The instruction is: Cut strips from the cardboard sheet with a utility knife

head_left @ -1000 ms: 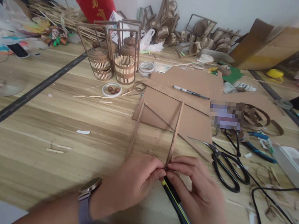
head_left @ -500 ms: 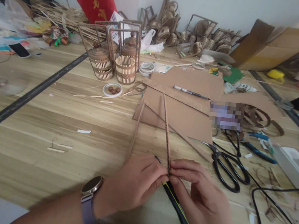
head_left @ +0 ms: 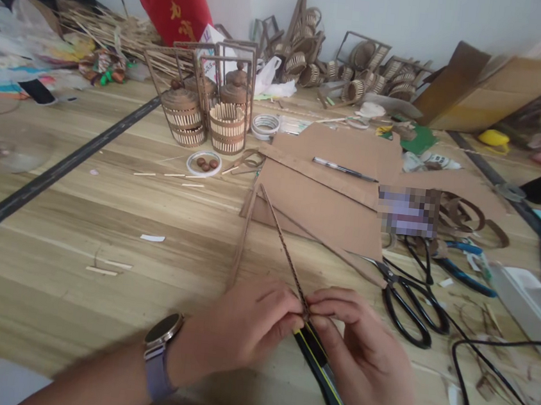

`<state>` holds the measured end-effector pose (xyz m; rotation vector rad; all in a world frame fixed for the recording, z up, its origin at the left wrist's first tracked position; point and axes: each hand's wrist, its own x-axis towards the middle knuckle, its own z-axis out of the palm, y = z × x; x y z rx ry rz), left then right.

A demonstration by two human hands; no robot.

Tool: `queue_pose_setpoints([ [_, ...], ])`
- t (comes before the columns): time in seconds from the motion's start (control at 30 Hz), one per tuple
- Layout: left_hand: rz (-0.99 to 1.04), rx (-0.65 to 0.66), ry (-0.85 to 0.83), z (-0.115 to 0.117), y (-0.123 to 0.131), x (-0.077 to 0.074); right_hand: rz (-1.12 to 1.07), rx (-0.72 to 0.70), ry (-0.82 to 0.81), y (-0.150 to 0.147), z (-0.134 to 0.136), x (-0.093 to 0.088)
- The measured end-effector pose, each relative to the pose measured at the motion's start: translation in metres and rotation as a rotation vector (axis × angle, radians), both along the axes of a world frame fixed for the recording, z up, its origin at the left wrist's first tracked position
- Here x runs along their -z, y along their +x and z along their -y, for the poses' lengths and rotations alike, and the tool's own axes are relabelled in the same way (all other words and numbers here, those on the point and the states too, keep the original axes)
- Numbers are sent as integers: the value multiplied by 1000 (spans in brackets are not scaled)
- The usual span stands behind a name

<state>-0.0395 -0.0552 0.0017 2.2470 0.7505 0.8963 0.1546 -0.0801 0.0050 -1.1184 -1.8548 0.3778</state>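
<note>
My left hand (head_left: 242, 328) and my right hand (head_left: 361, 354) meet near the table's front edge and both pinch the near end of a thin corrugated cardboard strip (head_left: 282, 242). The strip slants up and away to the left, over the brown cardboard sheets (head_left: 328, 202). A second cardboard strip (head_left: 242, 238) lies flat on the wooden table (head_left: 104, 224), just left of the held one. A black and yellow utility knife (head_left: 328, 389) lies under my right hand. A watch sits on my left wrist.
Black scissors (head_left: 409, 307) and blue-handled pliers (head_left: 466, 274) lie right of my hands, with a black cable (head_left: 475, 366) beyond. Small cardboard lanterns in frames (head_left: 212, 112) stand mid-table. A pen (head_left: 344, 167) rests on the cardboard. Craft clutter and a box line the back.
The far end of the held strip has swung from upright and slightly right over to the left, while both hands stayed pinched at its near end.
</note>
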Motion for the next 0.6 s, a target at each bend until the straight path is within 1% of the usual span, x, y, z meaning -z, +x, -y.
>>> queue_pose_setpoints([
  [0.13, -14, -54, -108, 3, 2, 0, 68, 8, 80, -1, 0, 1],
  [0.23, -44, -88, -222, 6, 4, -2, 106, 22, 133, -3, -1, 3],
  [0.3, -49, -112, -317, 7, 5, -4, 128, 31, 154, -4, -1, 4],
  [0.4, -6, -131, -433, 7, 6, -5, 153, 44, 157, -6, 0, 6],
  [0.6, 22, -162, -498, 8, 8, -4, 162, 36, 153, -8, 3, 7],
])
